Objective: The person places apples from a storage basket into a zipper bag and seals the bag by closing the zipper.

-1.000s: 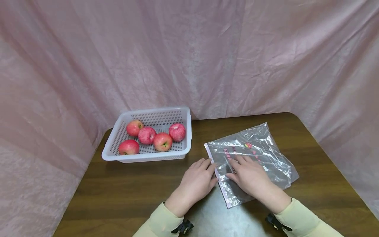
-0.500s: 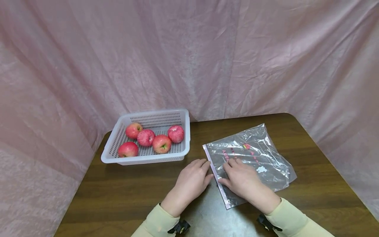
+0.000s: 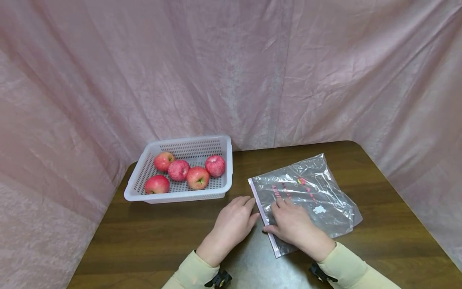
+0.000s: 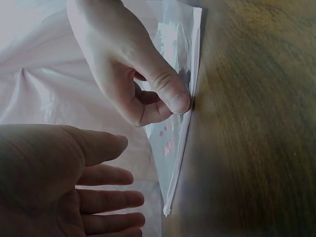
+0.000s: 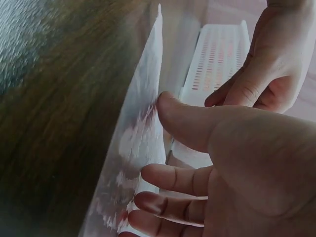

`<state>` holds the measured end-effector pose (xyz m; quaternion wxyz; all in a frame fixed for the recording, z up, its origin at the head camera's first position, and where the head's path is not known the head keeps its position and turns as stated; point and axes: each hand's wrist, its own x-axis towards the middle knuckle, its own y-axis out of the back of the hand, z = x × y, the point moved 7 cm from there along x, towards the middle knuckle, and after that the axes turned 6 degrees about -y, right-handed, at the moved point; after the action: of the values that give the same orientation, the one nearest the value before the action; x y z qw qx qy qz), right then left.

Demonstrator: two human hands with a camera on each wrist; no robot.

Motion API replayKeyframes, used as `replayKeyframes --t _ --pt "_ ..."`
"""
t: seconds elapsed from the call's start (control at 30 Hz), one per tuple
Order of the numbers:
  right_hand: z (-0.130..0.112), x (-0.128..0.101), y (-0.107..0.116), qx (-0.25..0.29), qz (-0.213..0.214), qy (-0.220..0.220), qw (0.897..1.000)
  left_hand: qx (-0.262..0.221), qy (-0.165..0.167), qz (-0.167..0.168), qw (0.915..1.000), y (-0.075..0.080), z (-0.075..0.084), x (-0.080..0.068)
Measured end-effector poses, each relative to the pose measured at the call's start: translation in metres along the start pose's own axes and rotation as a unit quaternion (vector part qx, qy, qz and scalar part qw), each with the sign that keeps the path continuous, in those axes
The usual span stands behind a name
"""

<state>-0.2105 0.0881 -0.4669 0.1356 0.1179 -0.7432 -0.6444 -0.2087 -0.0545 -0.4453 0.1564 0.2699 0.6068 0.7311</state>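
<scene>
A clear zip bag point(image 3: 306, 192) with pink lettering and a white printed figure lies flat on the table, its pale zip edge point(image 3: 260, 208) turned toward the left hand. The right hand point(image 3: 294, 222) rests on the bag; its thumb touches the zip edge and its fingertips touch the film, as the right wrist view shows. Just left of that edge, the left hand point(image 3: 232, 220) is held low with relaxed fingers and nothing in its grasp. In the left wrist view the left fingers point(image 4: 111, 200) look straight and apart from the bag.
A white perforated plastic basket point(image 3: 180, 196) stands at the back left of the wooden table point(image 3: 151, 237). Several red apples, one a striped apple point(image 3: 178, 170), lie in it. A pink cloth point(image 3: 231, 72) hangs behind the table.
The right hand has slid left and slightly nearer across the bag, bringing its thumb to the zip edge. The left hand has shifted slightly left, away from the edge.
</scene>
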Motion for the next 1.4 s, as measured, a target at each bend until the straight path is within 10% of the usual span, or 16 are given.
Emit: replayKeyframes --t 0.63,1.4 --pt "-0.015 -0.001 -0.006 -0.051 0.015 -0.028 0.998 0.003 -0.007 0.009 0.9999 -0.003 -0.003 -0.004" --pt "-0.008 -0.004 -0.001 0.021 0.039 -0.021 0.999 0.001 -0.029 0.049 0.9984 0.001 0.001 -0.011"
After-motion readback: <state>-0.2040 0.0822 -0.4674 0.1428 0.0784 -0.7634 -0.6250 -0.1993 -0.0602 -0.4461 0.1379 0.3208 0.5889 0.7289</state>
